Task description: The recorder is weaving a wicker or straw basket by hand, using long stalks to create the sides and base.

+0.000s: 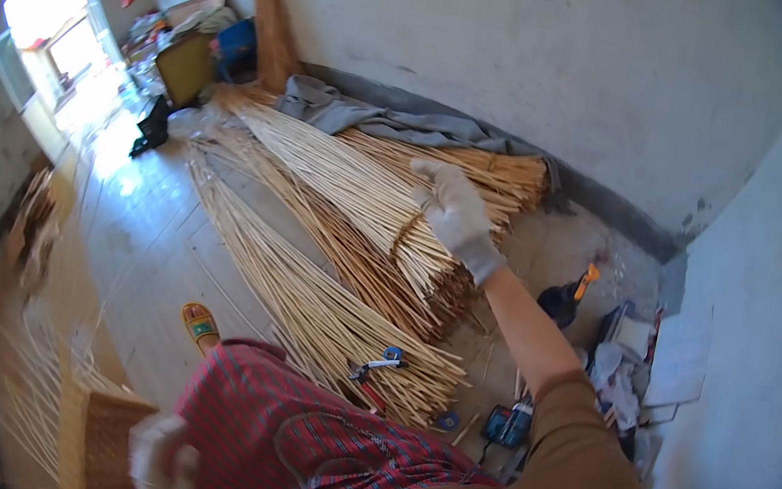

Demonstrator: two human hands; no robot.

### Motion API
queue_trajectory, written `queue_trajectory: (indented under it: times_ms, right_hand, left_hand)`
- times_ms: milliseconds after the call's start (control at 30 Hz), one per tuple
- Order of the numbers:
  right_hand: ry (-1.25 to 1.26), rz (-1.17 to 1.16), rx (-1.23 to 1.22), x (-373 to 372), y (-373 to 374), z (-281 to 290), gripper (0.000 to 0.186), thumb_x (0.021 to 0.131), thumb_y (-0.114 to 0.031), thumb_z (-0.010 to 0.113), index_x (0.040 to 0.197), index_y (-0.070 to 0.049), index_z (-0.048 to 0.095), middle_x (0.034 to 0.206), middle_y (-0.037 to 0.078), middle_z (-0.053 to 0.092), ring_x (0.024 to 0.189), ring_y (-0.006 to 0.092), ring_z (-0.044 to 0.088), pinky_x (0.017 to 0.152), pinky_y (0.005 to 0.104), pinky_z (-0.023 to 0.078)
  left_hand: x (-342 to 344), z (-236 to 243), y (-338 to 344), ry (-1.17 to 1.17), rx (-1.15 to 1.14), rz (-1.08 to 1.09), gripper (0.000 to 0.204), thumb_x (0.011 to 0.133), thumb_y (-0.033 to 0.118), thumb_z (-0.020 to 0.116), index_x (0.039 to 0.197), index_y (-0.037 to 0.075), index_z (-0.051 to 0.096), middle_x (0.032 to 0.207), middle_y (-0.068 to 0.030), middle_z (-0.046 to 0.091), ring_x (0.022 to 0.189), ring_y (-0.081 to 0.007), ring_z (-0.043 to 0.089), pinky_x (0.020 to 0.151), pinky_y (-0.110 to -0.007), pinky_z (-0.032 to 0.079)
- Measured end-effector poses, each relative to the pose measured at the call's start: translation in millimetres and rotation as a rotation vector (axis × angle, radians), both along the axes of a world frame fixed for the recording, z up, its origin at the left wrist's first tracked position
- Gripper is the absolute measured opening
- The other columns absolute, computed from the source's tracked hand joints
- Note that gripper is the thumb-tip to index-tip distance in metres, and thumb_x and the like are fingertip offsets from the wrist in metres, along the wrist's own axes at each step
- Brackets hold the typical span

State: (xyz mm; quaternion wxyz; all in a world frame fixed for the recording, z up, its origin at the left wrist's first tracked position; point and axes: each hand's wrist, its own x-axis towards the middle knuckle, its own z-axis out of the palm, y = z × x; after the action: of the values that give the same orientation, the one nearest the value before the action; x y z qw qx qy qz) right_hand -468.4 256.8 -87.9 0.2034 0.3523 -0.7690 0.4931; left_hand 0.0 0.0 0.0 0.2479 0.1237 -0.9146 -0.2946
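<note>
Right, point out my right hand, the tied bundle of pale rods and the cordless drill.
Right hand [459,216]: head view, the back of the gloved hand.
Tied bundle of pale rods [344,184]: head view, partway along the rods.
Cordless drill [510,423]: head view, its body.

From my remote station, I see daylight entering through an open doorway [47,6] at ten o'clock, blown out to white, with glare washing the floor [136,227] just inside it. The plaster wall [541,54] around one o'clock sits in soft, even shade. My fisheye lens curves straight edges toward a black rim, fringed blue at ten. The gloved left hand [163,464] at seven looks smeared; the pale rods [321,173] near centre look fairly crisp.
</note>
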Motion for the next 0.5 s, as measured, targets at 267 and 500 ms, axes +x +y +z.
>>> queue_trajectory:
  times_ms: [267, 500]
  right_hand:
    - [-0.706, -0.704, 1.044, -101, 34, -146, 0.094, 0.091, -0.075, 0.048, 0.155, -0.007, 0.036, 0.155, 0.019, 0.042, 0.144, 0.0343, 0.035, 0.114, 0.0440, 0.036]
    - [-0.387, -0.528, 1.122, 30, -38, -168, 0.090, 0.089, -0.054, 0.064, 0.149, 0.006, 0.036, 0.125, 0.022, 0.054, 0.118, 0.0349, 0.049, 0.096, 0.0398, 0.045]
  left_hand:
    - [-33, -57, 9, -0.191, 0.797, 0.182, 0.022, 0.100, 0.012, 0.064, 0.118, 0.000, 0.068, 0.114, -0.0090, 0.069, 0.109, -0.0187, 0.062, 0.095, -0.031, 0.051]
    - [-180, -120, 28, -0.210, 0.897, -0.110, 0.016, 0.097, 0.003, 0.063, 0.111, -0.003, 0.068, 0.108, -0.0090, 0.068, 0.103, -0.0163, 0.064, 0.094, -0.029, 0.049]
